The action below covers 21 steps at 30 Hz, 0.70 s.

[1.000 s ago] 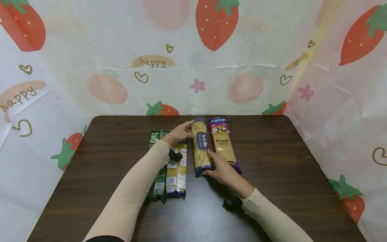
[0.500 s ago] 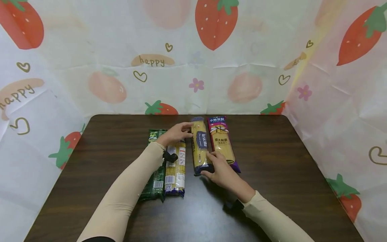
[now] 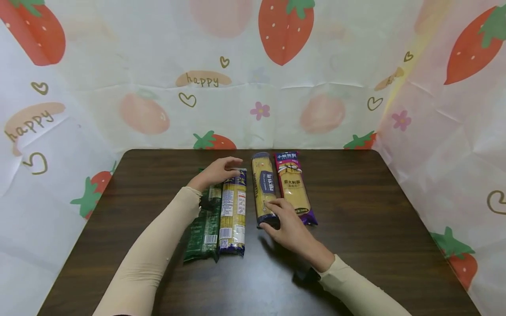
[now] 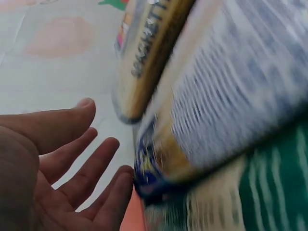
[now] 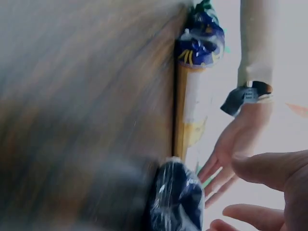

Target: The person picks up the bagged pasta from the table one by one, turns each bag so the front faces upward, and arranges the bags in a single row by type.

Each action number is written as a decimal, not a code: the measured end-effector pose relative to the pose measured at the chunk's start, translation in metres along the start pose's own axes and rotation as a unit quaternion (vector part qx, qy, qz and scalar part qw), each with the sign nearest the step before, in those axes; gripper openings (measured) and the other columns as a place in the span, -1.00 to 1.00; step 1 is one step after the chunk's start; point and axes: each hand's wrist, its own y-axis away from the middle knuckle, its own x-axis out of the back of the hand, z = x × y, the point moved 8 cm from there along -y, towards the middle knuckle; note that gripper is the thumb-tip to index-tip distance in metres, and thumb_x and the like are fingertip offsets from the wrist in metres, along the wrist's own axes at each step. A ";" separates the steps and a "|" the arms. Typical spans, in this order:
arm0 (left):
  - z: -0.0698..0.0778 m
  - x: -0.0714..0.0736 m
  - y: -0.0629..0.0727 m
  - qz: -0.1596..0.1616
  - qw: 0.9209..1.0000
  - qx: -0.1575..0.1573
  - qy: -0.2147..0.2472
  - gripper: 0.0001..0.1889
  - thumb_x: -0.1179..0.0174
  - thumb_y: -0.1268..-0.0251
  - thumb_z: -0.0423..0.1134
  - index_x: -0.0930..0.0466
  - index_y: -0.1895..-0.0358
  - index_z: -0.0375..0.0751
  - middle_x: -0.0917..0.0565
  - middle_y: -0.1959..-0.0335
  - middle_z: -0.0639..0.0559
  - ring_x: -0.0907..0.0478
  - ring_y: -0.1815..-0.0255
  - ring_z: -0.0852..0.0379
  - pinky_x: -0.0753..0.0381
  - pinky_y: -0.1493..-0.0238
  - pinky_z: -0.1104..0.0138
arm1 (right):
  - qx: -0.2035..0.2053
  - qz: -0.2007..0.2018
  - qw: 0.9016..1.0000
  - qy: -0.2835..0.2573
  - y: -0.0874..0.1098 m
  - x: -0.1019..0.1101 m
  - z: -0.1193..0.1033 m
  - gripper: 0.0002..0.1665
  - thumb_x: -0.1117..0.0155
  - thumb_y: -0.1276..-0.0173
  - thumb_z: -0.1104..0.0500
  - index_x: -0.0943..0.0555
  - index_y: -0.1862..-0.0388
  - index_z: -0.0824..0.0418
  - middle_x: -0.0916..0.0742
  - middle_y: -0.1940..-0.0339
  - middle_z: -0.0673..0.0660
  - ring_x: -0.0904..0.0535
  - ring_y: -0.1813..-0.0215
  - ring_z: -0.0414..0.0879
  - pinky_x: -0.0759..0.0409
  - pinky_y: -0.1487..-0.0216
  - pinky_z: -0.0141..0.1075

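Four packs, several of them clear-windowed with pasta showing, lie lengthwise on the table. My left hand (image 3: 215, 172) hovers over the top of the blue-and-yellow pasta pack (image 3: 232, 210) and the green pack (image 3: 203, 239). In the left wrist view its fingers (image 4: 103, 154) are spread and loose, holding nothing. My right hand (image 3: 290, 228) is at the lower end of the la sicilia spaghetti pack (image 3: 262, 186), fingers and thumb apart. The right wrist view shows its thumb (image 5: 264, 168) clear of the pack's dark blue end (image 5: 178, 199). A purple-and-pink pasta pack (image 3: 291, 186) lies just right.
A dark wooden table (image 3: 356, 245) bears the packs near its back edge. Strawberry-printed cloth (image 3: 221, 105) hangs behind and at both sides. A gap separates the left pair of packs from the right pair.
My left hand has left the top of the spaghetti pack and moved left over the other two packs. The right hand's fingers have loosened at the lower end. The packs stay in place.
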 end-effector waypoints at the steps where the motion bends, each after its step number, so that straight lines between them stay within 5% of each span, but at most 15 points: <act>1: -0.001 0.002 0.002 0.000 1.000 0.001 -0.010 -0.41 -0.18 -0.70 -0.25 -0.30 -0.65 -0.28 -0.38 -0.62 -0.27 -0.29 -0.64 -0.26 -0.41 -0.55 -0.13 | 0.012 0.002 1.000 -0.004 0.000 -0.001 -0.003 -0.26 -0.61 -0.40 0.13 -0.59 -0.47 0.34 -0.61 -0.38 0.23 -0.52 -0.43 0.16 -0.59 -0.40 0.09; 6: -0.006 0.004 0.009 -0.014 0.999 0.016 -0.048 -0.38 -0.19 -0.69 -0.23 -0.27 -0.65 -0.36 -0.35 -0.62 -0.34 -0.31 -0.61 -0.30 -0.41 -0.54 -0.14 | 0.062 -0.025 0.997 -0.042 0.000 -0.011 -0.020 -0.23 -0.59 -0.41 0.15 -0.54 -0.53 0.30 -0.68 -0.26 0.25 -0.65 -0.25 0.12 -0.68 -0.27 0.06; 10: -0.010 0.001 0.010 -0.034 0.996 0.027 -0.082 -0.32 -0.21 -0.69 -0.15 -0.23 -0.67 -0.35 -0.35 -0.60 -0.38 -0.38 -0.54 -0.33 -0.43 -0.51 -0.17 | 0.061 -0.078 0.993 -0.058 0.000 -0.027 -0.025 -0.13 -0.55 -0.46 0.07 -0.41 -0.62 0.33 -0.67 -0.19 0.29 -0.68 -0.14 0.11 -0.73 -0.16 0.03; 21: -0.021 -0.002 0.014 -0.049 0.990 0.057 -0.122 -0.23 -0.27 -0.63 -0.01 -0.20 -0.70 -0.23 -0.26 -0.65 -0.35 -0.10 -0.67 -0.38 -0.36 -0.51 -0.25 | 0.017 -0.153 0.988 -0.019 -0.005 -0.059 -0.030 0.20 -0.57 -0.37 -0.25 -0.22 -0.74 0.25 -0.47 -0.54 0.33 -0.48 -0.50 0.22 -0.56 -0.43 0.18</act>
